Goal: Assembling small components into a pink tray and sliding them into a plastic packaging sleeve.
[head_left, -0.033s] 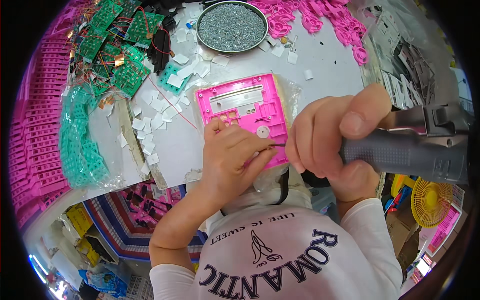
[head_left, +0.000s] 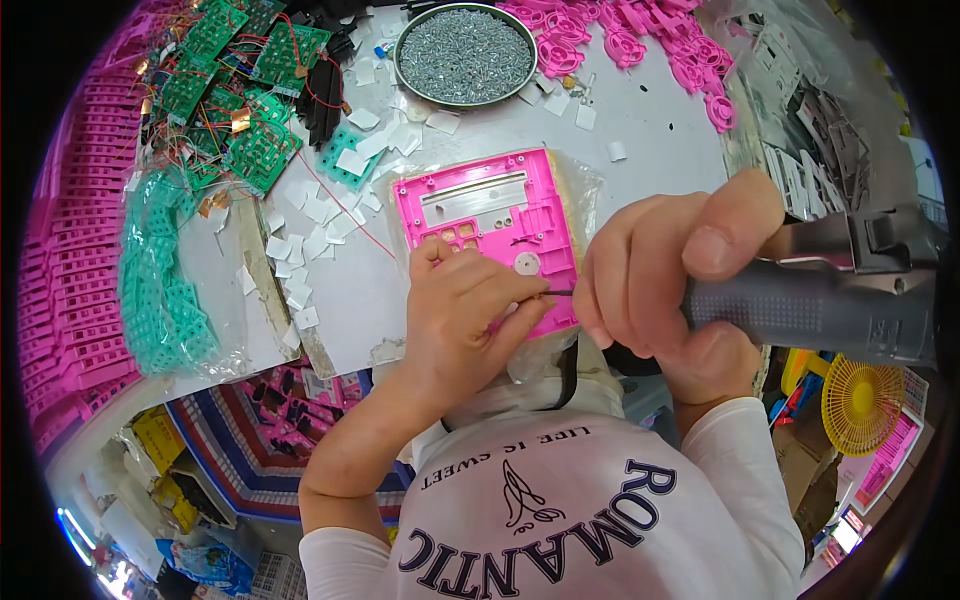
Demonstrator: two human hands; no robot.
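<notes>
A pink plastic housing (head_left: pixel 556 215) lies open side up, slightly turned, with a clear window strip, square holes and a small white disc (head_left: pixel 526 263) in it. My left hand (head_left: pixel 450 320) rests over its near left part, thumb and forefinger pinched at the tip of a thin dark driver bit. Whatever sits between those fingertips is too small to make out. Around a dark grey power screwdriver (head_left: pixel 800 310) my right hand (head_left: pixel 660 275) is closed. The tool lies nearly level, its bit reaching left over the housing.
A round tray (head_left: pixel 465 55) of screws stands beyond the housing. Green circuit boards (head_left: pixel 262 140) with wires, white pads (head_left: pixel 315 208) and teal keypads (head_left: pixel 165 290) lie to the left. Pink loops (head_left: pixel 690 65) are piled far right. A plastic bag (head_left: pixel 590 185) lies under the housing.
</notes>
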